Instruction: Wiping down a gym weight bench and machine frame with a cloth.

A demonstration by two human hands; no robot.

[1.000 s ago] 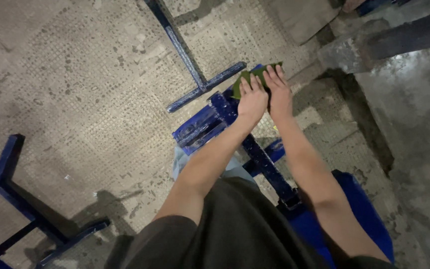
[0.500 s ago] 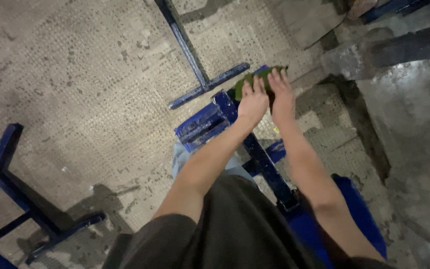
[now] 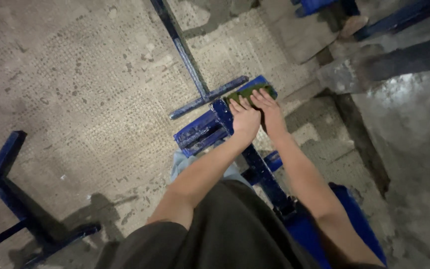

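- Rough concrete floor (image 3: 75, 89), stained, with blue metal frames lying around.
- Left hand (image 3: 245, 118) and right hand (image 3: 269, 110) sit side by side, fingers flat, pressing a green pad (image 3: 249, 91).
- Pad's on the end of a blue metal bar (image 3: 255, 164), right by a T-shaped frame (image 3: 187, 60).

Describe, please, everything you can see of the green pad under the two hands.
The green pad is a flat, dark green rectangle that looks like a rough scouring sponge. It lies on the end of a blue metal frame above the concrete floor. The left hand and the right hand press flat on its near half, side by side; only its far edge shows.
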